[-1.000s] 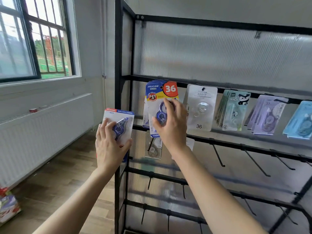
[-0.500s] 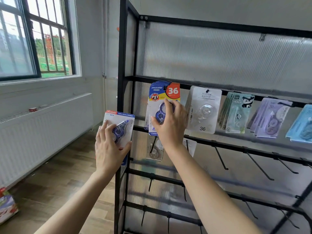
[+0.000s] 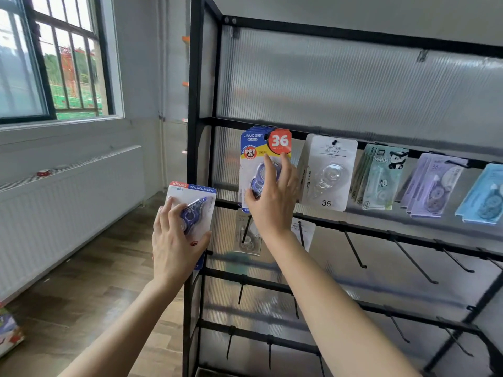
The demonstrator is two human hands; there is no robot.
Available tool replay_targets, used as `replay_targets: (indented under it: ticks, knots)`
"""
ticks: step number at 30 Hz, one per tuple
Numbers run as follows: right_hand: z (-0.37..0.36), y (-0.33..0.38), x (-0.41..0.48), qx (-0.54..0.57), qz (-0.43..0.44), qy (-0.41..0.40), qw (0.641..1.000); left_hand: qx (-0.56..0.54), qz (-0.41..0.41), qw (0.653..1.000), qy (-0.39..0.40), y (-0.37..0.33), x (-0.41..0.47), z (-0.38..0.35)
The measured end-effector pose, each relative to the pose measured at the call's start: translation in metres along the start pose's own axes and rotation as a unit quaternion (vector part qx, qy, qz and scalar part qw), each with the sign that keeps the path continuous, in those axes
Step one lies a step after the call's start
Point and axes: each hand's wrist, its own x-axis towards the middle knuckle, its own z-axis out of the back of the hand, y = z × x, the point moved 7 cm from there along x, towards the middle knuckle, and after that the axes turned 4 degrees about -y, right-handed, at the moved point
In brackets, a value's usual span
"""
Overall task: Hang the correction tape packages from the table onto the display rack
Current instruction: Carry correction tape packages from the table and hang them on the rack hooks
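Shop-like room: display rack (image 3: 353,126) with hooks, hung stationery packs (image 3: 329,172).

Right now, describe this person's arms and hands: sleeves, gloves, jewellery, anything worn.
Nothing is worn that shows. The left hand and the right hand have no gloves, and no rings are visible on the fingers. The left forearm and the right forearm are uncovered down to the picture's lower edge: no sleeve, watch or bracelet in view.
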Motion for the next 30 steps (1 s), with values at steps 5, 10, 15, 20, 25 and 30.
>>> replay_targets:
  ticks: [5,10,15,20,25,30]
  knots:
    - [0.026,0.006,0.003,0.042,0.003,-0.068,0.997,-0.007,-0.007,1.000,0.007,0.001,-0.005,-0.001]
    - [0.040,-0.001,-0.015,0.044,0.002,-0.076,0.996,-0.028,-0.008,0.999,0.023,-0.005,-0.016,-0.007]
    - [0.044,-0.037,-0.064,0.026,-0.020,-0.053,0.998,-0.057,-0.020,0.997,0.047,-0.023,-0.042,-0.018]
    - [0.046,-0.085,-0.123,0.012,-0.049,-0.016,0.999,-0.072,-0.039,0.993,0.084,-0.037,-0.072,-0.035]
    - [0.060,-0.148,-0.173,-0.032,-0.100,0.031,0.994,-0.096,-0.052,0.988,0.106,-0.053,-0.096,-0.059]
    - [0.078,-0.201,-0.200,-0.066,-0.145,0.045,0.986,-0.100,-0.064,0.985,0.127,-0.082,-0.118,-0.091]
